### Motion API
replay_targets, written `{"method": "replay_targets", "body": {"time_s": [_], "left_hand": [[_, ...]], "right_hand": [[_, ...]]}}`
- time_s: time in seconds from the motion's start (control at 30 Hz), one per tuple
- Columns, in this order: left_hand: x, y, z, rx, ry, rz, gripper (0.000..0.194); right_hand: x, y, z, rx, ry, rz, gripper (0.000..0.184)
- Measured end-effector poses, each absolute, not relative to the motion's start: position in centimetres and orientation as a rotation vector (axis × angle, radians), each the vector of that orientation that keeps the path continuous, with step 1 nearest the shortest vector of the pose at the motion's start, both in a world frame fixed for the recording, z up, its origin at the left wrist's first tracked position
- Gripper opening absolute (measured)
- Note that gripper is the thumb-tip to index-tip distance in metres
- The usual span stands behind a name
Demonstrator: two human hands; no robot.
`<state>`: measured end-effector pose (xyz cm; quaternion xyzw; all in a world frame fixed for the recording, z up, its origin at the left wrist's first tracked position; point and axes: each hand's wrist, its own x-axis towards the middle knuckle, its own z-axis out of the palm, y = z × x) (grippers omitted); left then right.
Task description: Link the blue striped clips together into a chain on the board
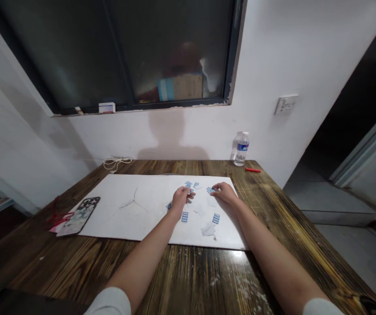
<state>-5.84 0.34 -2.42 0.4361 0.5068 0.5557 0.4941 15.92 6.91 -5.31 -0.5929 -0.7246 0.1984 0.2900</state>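
Wooden counter (161, 168) under white board (135, 210); blue-printed slips (216, 218) lying askew, some hidden beneath left hand (181, 200) and right hand (225, 194); fingers (214, 187) curled together over them, any actual grip unclear.

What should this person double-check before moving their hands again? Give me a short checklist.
Left hand gripping a blue-printed slip: cannot tell, the fingers cover it.
Right hand touching another blue-printed slip: ok.
White sheet lying flat on the wooden table: ok.
Water bottle upright, away from both hands: ok.
Phone away from both hands: ok.
Slips lined up neatly: not ok, they lie scattered.
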Motion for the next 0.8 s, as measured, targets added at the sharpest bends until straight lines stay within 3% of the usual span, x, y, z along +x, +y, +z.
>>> {"method": "replay_targets", "body": {"time_s": [0.33,0.8], "left_hand": [[-5.8,0.5,-2.8,1.130,1.222,1.349,0.037],[-6.4,1.1,-3.6,1.184,1.361,1.375,0.045]], "right_hand": [[14.9,5.8,-3.8,-1.756,-2.036,0.363,0.028],[14.6,6.0,-3.8,-1.708,-2.062,0.405,0.016]]}}
